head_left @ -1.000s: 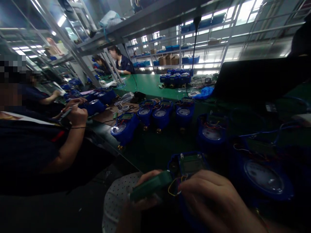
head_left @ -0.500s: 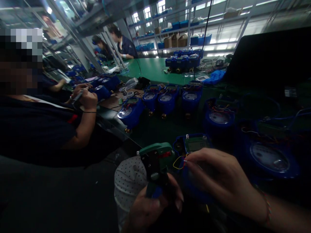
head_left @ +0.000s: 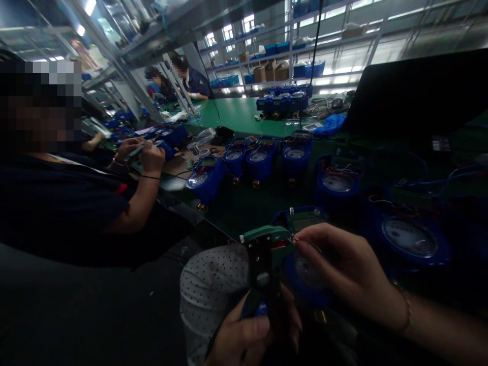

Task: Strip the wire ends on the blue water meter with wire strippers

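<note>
A wire stripper point(head_left: 263, 264) is gripped by the left hand point(head_left: 247, 335) around its dark handles, fingers closed tight, green head up; it is held upright at lap height, likely so the head meets the wire end level; the right hand point(head_left: 343, 272) is pinched shut, thumb and forefinger on a thin wire point(head_left: 295, 239) fed into the stripper head; the wire itself is barely seen, colour cannot be told; the pinch is kept just beside the head, probably to steady the short lead.

The wire appears to run from a blue meter point(head_left: 305, 223) directly behind the hands, at the near edge of the green bench point(head_left: 244, 114); its cover is off, a green board with a display is exposed on top, a round dial is dimly seen below under the right hand; the meter is kept close, seemingly because the lead is short.

More blue meters point(head_left: 259, 160) are lined up further along the bench, loose wires showing; a larger one point(head_left: 409, 239) lies to the right; a spotted cloth point(head_left: 208, 290) is seen under the left wrist; a co-worker's hands point(head_left: 147, 152) are busy with a tool on the left.
</note>
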`<state>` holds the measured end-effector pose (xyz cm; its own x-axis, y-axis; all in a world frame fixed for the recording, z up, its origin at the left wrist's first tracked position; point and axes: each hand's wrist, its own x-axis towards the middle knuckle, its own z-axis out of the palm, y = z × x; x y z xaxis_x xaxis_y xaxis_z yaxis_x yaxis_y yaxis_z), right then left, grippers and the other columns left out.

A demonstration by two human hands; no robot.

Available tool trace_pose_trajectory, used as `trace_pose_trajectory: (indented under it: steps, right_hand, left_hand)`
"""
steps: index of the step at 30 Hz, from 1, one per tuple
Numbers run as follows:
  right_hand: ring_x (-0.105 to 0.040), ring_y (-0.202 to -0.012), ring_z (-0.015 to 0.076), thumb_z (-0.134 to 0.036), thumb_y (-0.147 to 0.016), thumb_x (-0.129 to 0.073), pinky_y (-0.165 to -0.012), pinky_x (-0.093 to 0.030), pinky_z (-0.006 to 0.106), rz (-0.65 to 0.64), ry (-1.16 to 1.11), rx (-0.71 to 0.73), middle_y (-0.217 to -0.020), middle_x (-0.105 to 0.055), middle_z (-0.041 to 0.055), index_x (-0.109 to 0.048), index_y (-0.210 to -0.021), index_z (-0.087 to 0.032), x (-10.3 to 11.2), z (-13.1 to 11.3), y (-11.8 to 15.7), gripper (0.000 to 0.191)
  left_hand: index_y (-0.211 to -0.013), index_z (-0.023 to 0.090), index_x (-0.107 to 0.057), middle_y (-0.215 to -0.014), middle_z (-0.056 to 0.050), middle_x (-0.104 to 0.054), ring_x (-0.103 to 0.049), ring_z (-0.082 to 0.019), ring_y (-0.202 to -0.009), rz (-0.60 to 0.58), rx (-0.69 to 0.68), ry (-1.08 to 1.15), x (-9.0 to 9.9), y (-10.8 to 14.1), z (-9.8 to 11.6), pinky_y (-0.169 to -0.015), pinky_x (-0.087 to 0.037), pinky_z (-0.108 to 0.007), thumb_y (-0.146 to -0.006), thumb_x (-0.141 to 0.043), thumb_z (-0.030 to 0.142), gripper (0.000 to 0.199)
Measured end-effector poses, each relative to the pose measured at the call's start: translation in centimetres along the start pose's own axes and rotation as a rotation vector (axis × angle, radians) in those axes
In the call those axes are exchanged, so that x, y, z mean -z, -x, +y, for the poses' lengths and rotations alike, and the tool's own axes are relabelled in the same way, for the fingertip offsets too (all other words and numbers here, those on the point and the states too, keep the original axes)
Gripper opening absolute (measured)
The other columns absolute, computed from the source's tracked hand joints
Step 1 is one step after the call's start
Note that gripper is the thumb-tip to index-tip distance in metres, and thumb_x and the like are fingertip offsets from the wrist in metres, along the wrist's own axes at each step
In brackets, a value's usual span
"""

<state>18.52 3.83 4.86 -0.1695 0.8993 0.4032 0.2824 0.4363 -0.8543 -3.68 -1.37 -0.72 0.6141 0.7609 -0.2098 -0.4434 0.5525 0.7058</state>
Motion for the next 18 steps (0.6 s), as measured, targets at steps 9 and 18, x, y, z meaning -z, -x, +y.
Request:
trace_pose_trajectory:
  steps: [9,18]
  right_hand:
    - [-0.069,-0.080,0.0093,-0.020,-0.096,-0.065,-0.072,-0.054,0.016,-0.015,0.008,0.059,-0.092,-0.072,-0.0019,-0.070,-0.102,-0.022,0.1,-0.3,-0.1,0.008]
    - [-0.070,-0.081,0.0106,-0.019,-0.097,-0.063,-0.074,-0.054,0.017,-0.034,0.107,0.099,-0.092,-0.073,-0.0005,-0.071,-0.102,-0.022,0.2,-0.4,-0.3,0.009]
  left_hand:
    - [-0.116,0.015,-0.065,-0.096,-0.015,-0.067,-0.063,-0.025,-0.082,0.005,0.027,0.039,0.7,0.7,0.7,-0.074,-0.050,-0.036,-0.084,-0.062,0.046,0.046]
    - [-0.113,0.009,-0.065,-0.094,-0.015,-0.067,-0.062,-0.022,-0.079,0.044,0.043,-0.082,-0.7,1.3,3.2,-0.072,-0.048,-0.031,-0.087,-0.062,0.045,0.045]
